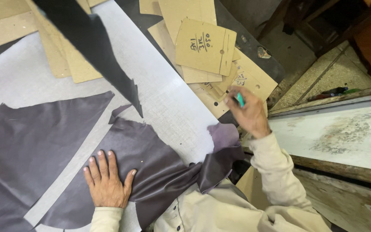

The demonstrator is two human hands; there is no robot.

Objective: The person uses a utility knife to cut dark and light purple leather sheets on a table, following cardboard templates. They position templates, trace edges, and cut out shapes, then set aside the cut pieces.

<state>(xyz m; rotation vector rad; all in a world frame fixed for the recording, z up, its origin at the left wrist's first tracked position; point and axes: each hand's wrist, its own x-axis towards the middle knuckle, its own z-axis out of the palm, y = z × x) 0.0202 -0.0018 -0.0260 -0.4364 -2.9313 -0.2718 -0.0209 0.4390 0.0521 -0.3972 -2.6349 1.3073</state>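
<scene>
My left hand (107, 179) lies flat, fingers spread, on a dark purple leather piece (151, 163) spread over the grey-white cutting surface (172, 103). My right hand (247, 112) is raised at the table's right edge, closed around a small teal tool (240, 99), beside a stack of brown cardboard patterns (205, 47). The leather's right end (222, 150) hangs folded over the table edge near my body. A second dark leather piece (35, 141) lies to the left. A black pointed strip (95, 47) hangs down from the top left.
More cardboard patterns (65, 56) lie at the top left. To the right stand a stained whitish bench top (336, 133) and a speckled floor (323, 77) with dark furniture legs beyond.
</scene>
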